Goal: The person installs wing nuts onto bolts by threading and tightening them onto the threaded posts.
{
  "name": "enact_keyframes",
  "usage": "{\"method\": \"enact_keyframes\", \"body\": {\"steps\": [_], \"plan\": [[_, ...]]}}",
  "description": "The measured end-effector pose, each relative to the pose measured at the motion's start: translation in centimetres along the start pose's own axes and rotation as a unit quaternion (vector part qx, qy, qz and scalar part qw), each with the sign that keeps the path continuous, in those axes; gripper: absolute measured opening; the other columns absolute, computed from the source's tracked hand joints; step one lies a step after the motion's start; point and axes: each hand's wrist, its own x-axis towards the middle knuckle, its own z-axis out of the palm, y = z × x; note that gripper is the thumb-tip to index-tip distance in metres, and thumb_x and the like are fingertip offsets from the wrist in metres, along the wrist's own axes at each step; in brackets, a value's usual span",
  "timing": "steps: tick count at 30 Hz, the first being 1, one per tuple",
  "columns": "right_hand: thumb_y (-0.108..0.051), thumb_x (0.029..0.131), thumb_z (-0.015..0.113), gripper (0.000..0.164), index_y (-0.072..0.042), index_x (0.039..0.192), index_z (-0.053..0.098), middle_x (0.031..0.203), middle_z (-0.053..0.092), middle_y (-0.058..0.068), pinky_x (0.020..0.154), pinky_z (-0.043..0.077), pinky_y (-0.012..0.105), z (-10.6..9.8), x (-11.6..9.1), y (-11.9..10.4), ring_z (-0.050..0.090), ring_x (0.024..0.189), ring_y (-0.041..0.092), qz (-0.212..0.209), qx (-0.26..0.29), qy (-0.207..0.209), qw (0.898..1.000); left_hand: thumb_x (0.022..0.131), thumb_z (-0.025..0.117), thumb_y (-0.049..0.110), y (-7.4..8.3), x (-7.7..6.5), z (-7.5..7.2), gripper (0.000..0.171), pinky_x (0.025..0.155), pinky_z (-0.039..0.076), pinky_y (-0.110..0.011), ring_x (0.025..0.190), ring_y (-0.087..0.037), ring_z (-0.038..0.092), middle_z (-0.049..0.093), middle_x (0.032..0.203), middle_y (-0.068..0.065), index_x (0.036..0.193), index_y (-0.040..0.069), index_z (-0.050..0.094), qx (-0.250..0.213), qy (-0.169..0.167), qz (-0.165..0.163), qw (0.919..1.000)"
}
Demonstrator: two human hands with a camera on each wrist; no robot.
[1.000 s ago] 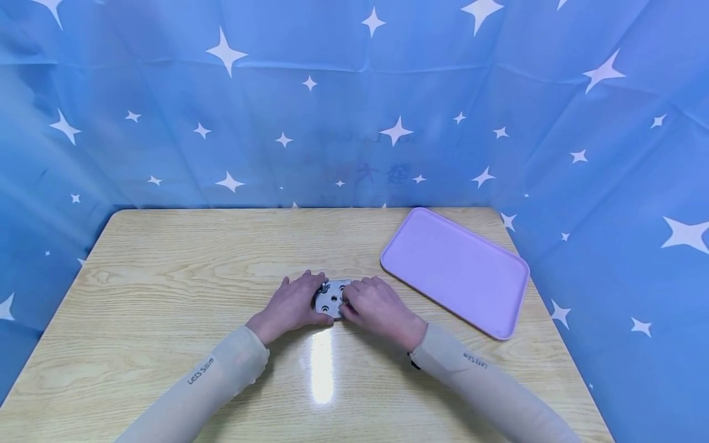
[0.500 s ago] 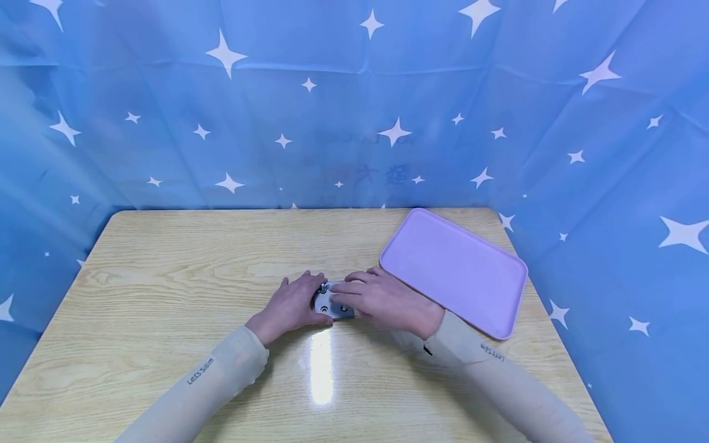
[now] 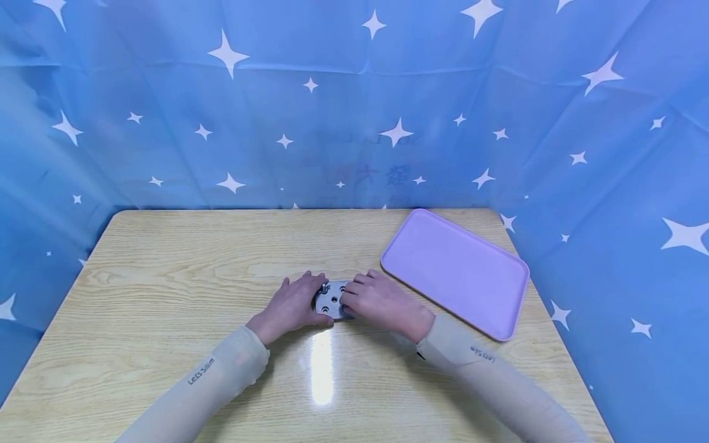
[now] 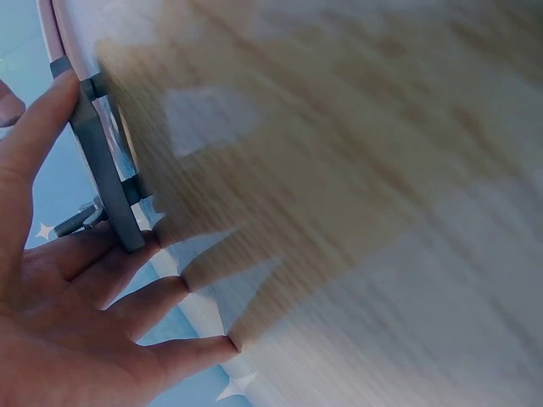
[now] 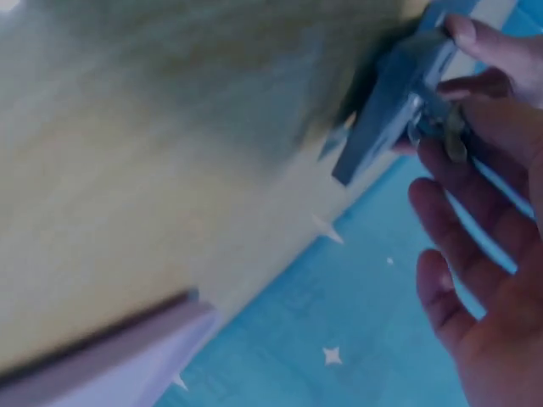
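Observation:
A grey metal plate (image 3: 334, 299) with several holes sits raised just off the table on short dark feet, seen edge-on in the left wrist view. My left hand (image 3: 293, 306) grips its left side, thumb at the near edge and fingers at the far edge. A threaded bolt (image 4: 78, 220) sticks up from the plate beside the left fingers. At the plate's right side, my right hand (image 3: 383, 306) pinches a small metal fastener (image 5: 445, 127) between thumb and forefinger. That piece is blurred and partly covered, resembling a wing nut. The other right fingers are spread loosely.
A purple tray (image 3: 454, 271) lies slanted at the back right of the wooden table (image 3: 183, 258). Behind and around the table hangs a blue curtain (image 3: 343, 111) with white stars.
My right hand lifted off the fastener with fingers extended over the plate, then came back and pinches it again. The left hand and the plate have stayed put.

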Motion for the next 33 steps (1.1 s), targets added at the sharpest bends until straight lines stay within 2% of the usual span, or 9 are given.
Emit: {"method": "enact_keyframes", "body": {"steps": [5,8,11,14,16,18,22,26,33], "plan": [[-0.026,0.093,0.076,0.017,-0.014,0.085,0.068,0.08,0.069,-0.001,0.061,0.049,0.032,1.0,0.1,-1.4,0.061,0.068,0.016,0.087,0.026,0.05,0.995,0.075,0.092,0.047,0.1,-0.2,0.0,0.095,0.114,0.027,-0.073,0.145,-0.043,0.041,0.052,0.152,-0.02,0.149,0.004,0.052,-0.002,0.002,0.002,1.0],[-0.025,0.091,0.076,0.019,-0.014,0.08,0.065,0.074,0.065,-0.001,0.056,0.046,0.031,1.3,0.2,-2.0,0.057,0.061,0.015,0.131,0.033,0.063,0.989,0.074,0.092,0.047,0.1,-0.2,0.0,0.095,0.114,0.027,-0.074,0.145,-0.043,0.042,0.051,0.152,-0.021,0.149,0.003,0.051,-0.006,0.005,0.003,1.0],[-0.026,0.091,0.076,0.022,-0.013,0.079,0.063,0.071,0.062,-0.001,0.054,0.043,0.031,1.3,0.2,-2.4,0.054,0.059,0.016,0.153,0.031,0.064,0.986,0.074,0.092,0.046,0.1,-0.2,0.0,0.096,0.113,0.027,-0.074,0.145,-0.043,0.042,0.051,0.152,-0.021,0.149,0.003,0.051,-0.008,0.005,0.003,0.9999],[-0.037,0.094,0.075,0.026,-0.012,0.091,0.068,0.078,0.067,0.001,0.059,0.047,0.033,0.8,0.1,-2.4,0.059,0.065,0.018,0.166,0.038,0.035,0.985,0.074,0.092,0.046,0.0,-0.2,0.1,0.096,0.113,0.027,-0.074,0.145,-0.043,0.042,0.051,0.153,-0.021,0.149,0.003,0.051,-0.008,0.006,0.003,0.9999],[-0.043,0.095,0.073,0.035,-0.011,0.107,0.071,0.092,0.072,0.003,0.068,0.052,0.037,0.2,0.0,-2.0,0.066,0.079,0.021,0.156,0.056,0.008,0.986,0.074,0.092,0.046,0.0,-0.2,0.1,0.095,0.113,0.027,-0.074,0.145,-0.043,0.042,0.051,0.152,-0.021,0.149,0.004,0.051,-0.007,0.006,0.005,0.9999],[-0.043,0.095,0.072,0.043,-0.011,0.124,0.069,0.114,0.073,0.005,0.08,0.055,0.042,-0.6,-0.2,-1.3,0.068,0.1,0.023,0.127,0.082,-0.025,0.988,0.075,0.092,0.046,0.0,-0.2,0.1,0.094,0.113,0.027,-0.074,0.145,-0.043,0.042,0.052,0.152,-0.02,0.149,0.004,0.052,-0.007,0.006,0.006,0.9999],[-0.02,0.094,0.075,0.045,-0.019,0.138,0.065,0.141,0.063,-0.002,0.094,0.052,0.045,-1.6,-0.4,0.1,0.058,0.129,0.022,0.03,0.098,-0.069,0.992,0.075,0.092,0.046,-0.1,-0.1,0.0,0.092,0.112,0.03,-0.074,0.144,-0.043,0.042,0.052,0.151,-0.02,0.148,0.005,0.052,-0.004,0.006,0.01,0.9999],[-0.012,0.091,0.08,0.051,-0.024,0.138,0.065,0.146,0.06,-0.008,0.095,0.051,0.044,-1.7,-0.7,0.6,0.055,0.134,0.02,-0.031,0.063,-0.09,0.993,0.076,0.091,0.047,-0.1,-0.1,0.1,0.092,0.111,0.031,-0.074,0.144,-0.042,0.043,0.053,0.151,-0.02,0.147,0.005,0.053,0.001,0.004,0.01,0.9999],[-0.014,0.093,0.077,0.044,-0.024,0.135,0.068,0.141,0.063,-0.01,0.094,0.051,0.041,-1.2,-0.7,0.7,0.056,0.133,0.018,-0.048,0.048,-0.082,0.994,0.076,0.091,0.047,0.0,-0.1,0.0,0.092,0.112,0.03,-0.074,0.145,-0.042,0.042,0.052,0.152,-0.019,0.148,0.005,0.052,0.0,0.003,0.008,1.0]]}}
